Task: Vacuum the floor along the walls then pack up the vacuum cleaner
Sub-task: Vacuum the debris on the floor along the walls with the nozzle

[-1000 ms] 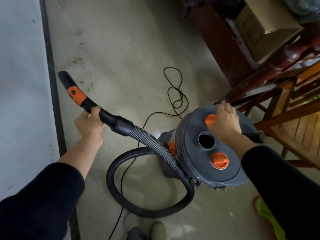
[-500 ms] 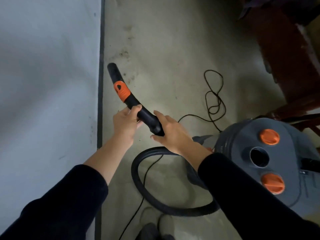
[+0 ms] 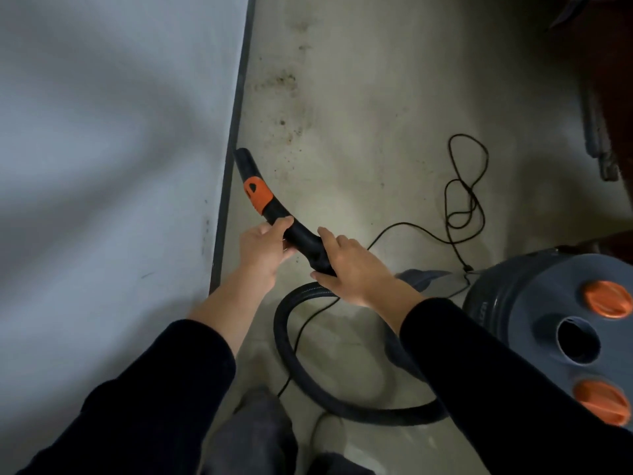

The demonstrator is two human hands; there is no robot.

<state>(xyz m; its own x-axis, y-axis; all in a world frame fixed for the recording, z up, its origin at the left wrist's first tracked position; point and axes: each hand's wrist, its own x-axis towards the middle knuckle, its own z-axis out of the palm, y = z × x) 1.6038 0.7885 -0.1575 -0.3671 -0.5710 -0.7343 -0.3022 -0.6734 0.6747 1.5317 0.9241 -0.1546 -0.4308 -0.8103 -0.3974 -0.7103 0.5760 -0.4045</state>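
Centre of frame: a black curved rigid plastic vacuum nozzle with an orange collar (image 3: 257, 193), its tip low beside the dark skirting strip (image 3: 236, 114). The left hand (image 3: 263, 250) wraps the tube just below the collar. The right hand (image 3: 356, 269) grips the lower end, where the black ribbed flexible hose (image 3: 282, 337) begins and loops across the lower centre to the grey drum vacuum cleaner with orange knobs (image 3: 520, 296) at lower right.

The nozzle looks light, stiff and smooth, best held mid-tube as here. The hose is likely springy and the drum the heavy part.

A thin black power cord (image 3: 462, 186) lies tangled at centre right on the pale beige hard floor (image 3: 376, 97). Brown dirt specks (image 3: 284, 84) lie near the pale grey wall (image 3: 102, 132), which fills the left of the frame.
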